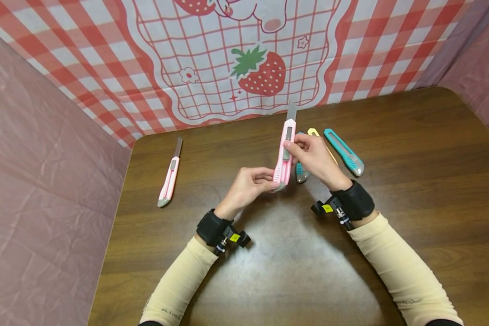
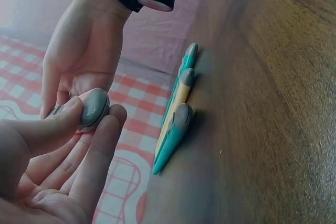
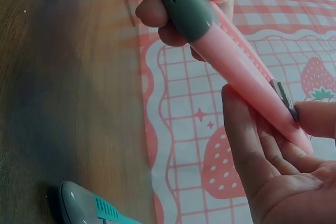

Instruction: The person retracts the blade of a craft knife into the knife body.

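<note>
Both hands hold a pink utility knife (image 1: 283, 170) above the table, its blade (image 1: 291, 112) extended and pointing away. My left hand (image 1: 244, 188) pinches its grey end cap (image 2: 95, 109) between thumb and fingers. Farther up the handle, my right hand (image 1: 315, 158) grips the body, thumb at the dark slider (image 3: 284, 99) and fingers behind. Another pink utility knife (image 1: 170, 181) lies at the table's left with its blade out. Close to the right hand lie a teal utility knife (image 1: 344, 151), a yellow one (image 1: 313, 132) and a second teal one (image 1: 302, 174), the latter two partly hidden.
The brown wooden table (image 1: 415, 181) reaches back to a red-and-white checked cloth (image 1: 106, 68) with strawberry prints. Pink fabric (image 1: 45, 203) hangs at the left side, and more at the right. A black camera band (image 1: 352, 199) sits on each wrist.
</note>
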{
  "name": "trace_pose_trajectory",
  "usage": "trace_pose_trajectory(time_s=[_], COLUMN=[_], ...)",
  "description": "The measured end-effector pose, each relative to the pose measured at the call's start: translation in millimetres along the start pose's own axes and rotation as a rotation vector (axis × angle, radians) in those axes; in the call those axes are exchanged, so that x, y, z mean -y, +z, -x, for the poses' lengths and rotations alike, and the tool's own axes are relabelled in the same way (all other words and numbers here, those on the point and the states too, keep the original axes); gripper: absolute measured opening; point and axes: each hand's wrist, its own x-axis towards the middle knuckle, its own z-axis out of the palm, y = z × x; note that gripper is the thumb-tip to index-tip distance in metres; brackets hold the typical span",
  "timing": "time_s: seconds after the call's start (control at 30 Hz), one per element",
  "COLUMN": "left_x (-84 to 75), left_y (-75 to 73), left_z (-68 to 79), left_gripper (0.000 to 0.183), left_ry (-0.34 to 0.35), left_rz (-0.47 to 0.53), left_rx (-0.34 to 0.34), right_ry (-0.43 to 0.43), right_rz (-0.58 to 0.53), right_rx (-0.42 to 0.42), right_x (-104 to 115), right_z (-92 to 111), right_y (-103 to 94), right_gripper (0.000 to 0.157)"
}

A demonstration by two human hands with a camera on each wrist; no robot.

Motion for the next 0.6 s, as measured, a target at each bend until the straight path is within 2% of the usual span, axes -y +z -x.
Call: trace_pose_trajectory(time_s=[0.27, 0.6], left_x=[-0.3, 0.7], left_y=[-0.1, 1.5], left_z=[0.7, 0.5], left_gripper=[0.028, 0.029], left_ry=[0.022, 0.032], left_rz=[-0.002, -0.015], left_rx=[-0.019, -0.011], right_ry=[0.056, 0.015], right_rz=[-0.067, 0.010], right_rx=[0.065, 0.054], right_x=[1.0, 0.5], right_z=[0.8, 1.9], right_y=[0.1, -1.9], right_gripper=[0.035, 0.033])
